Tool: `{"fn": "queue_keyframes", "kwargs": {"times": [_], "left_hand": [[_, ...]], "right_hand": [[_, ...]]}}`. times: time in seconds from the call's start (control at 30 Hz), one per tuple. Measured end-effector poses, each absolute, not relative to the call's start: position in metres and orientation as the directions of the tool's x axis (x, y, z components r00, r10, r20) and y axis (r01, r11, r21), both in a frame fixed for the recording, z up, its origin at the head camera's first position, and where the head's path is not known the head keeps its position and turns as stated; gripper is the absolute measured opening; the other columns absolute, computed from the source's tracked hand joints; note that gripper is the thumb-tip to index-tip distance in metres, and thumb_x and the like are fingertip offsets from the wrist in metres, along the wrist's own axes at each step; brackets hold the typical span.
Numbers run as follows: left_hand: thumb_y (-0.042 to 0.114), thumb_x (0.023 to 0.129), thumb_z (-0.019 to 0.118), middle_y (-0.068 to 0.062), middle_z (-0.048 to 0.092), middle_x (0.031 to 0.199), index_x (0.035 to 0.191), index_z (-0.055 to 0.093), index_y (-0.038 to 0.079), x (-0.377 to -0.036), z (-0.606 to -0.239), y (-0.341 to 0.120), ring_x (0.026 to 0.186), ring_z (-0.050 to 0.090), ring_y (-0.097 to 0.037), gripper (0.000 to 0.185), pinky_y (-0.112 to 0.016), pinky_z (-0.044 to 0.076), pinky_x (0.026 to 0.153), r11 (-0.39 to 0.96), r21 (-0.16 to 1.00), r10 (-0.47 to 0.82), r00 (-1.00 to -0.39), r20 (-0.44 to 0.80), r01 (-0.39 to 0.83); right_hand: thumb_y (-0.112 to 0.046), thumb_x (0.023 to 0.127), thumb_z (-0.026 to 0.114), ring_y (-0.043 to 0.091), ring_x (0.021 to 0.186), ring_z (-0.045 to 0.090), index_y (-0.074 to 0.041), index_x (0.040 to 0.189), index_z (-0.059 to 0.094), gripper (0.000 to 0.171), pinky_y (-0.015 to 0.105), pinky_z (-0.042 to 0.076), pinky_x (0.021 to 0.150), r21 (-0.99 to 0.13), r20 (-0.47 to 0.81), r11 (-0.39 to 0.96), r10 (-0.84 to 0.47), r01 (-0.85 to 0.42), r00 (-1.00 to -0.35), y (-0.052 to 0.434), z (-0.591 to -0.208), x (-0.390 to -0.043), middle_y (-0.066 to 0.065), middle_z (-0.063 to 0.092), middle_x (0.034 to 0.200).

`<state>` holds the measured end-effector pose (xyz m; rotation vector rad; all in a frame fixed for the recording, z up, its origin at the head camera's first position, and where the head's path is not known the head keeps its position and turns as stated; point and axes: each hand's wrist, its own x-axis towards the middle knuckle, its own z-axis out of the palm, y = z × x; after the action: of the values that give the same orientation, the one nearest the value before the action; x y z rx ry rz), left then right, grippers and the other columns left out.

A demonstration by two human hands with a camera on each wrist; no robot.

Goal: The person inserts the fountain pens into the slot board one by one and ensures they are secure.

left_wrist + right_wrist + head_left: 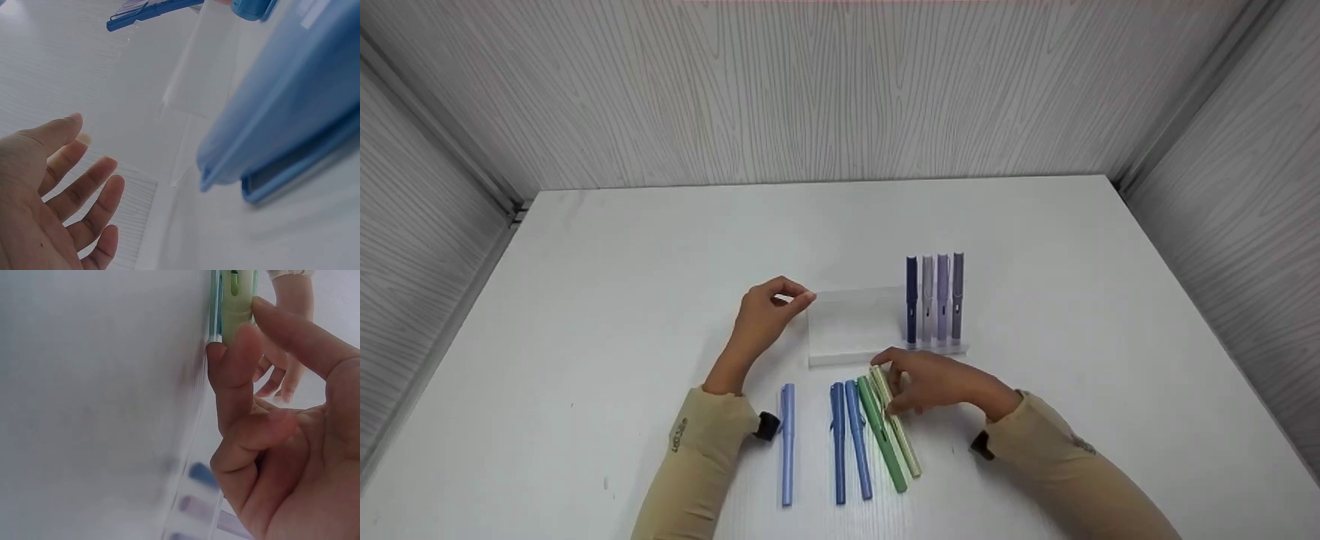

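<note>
A clear pen stand (851, 326) leans back on the white table. My left hand (765, 315) pinches its upper left corner between thumb and index finger; the other fingers (93, 216) are loosely bent in the left wrist view. In front of the stand, my right hand (934, 379) pinches a pale green capped pen (904, 442), whose lower end lies on or close to the table. Directly left of it lies a green pen (885, 439). In the right wrist view, thumb and fingers hold the pale green pen (237, 306) from both sides.
Several purple-toned pens, among them a dark purple pen (912, 300), stand upright at the stand's right end. A blue pen (858, 442), a darker blue pen (838, 446) and a light blue pen (787, 446) lie on the table (585, 337). Panelled walls (825, 90) enclose it.
</note>
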<state>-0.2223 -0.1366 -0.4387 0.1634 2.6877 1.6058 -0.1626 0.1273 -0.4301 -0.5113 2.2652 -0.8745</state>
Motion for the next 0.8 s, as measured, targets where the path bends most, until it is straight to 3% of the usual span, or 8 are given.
{"fn": "queue_keyframes", "kwargs": {"times": [0.4, 0.8], "left_hand": [[0.036, 0.09, 0.068, -0.007, 0.068, 0.106, 0.101, 0.07, 0.014, -0.2227, -0.4408, -0.1379, 0.09, 0.064, -0.02, 0.026, -0.027, 0.05, 0.074, 0.458, 0.885, 0.108, -0.993, 0.04, 0.085], [0.034, 0.089, 0.069, -0.006, 0.069, 0.103, 0.099, 0.071, 0.013, -0.2233, -0.4405, -0.1365, 0.088, 0.065, -0.02, 0.023, -0.028, 0.051, 0.075, 0.46, 0.883, 0.095, -0.994, 0.061, 0.098]], "right_hand": [[-0.008, 0.087, 0.066, 0.014, 0.064, 0.061, -0.011, 0.143, 0.034, 0.065, 0.032, 0.053, 0.063, -0.791, -0.373, 0.598, -0.636, -0.126, -0.676, 0.1346, -0.4292, -0.1621, 0.009, 0.061, 0.106], [-0.008, 0.088, 0.066, 0.016, 0.068, 0.061, -0.014, 0.142, 0.035, 0.062, 0.032, 0.054, 0.066, -0.814, -0.371, 0.572, -0.647, -0.102, -0.666, 0.1345, -0.4334, -0.1628, 0.01, 0.06, 0.106]]}}
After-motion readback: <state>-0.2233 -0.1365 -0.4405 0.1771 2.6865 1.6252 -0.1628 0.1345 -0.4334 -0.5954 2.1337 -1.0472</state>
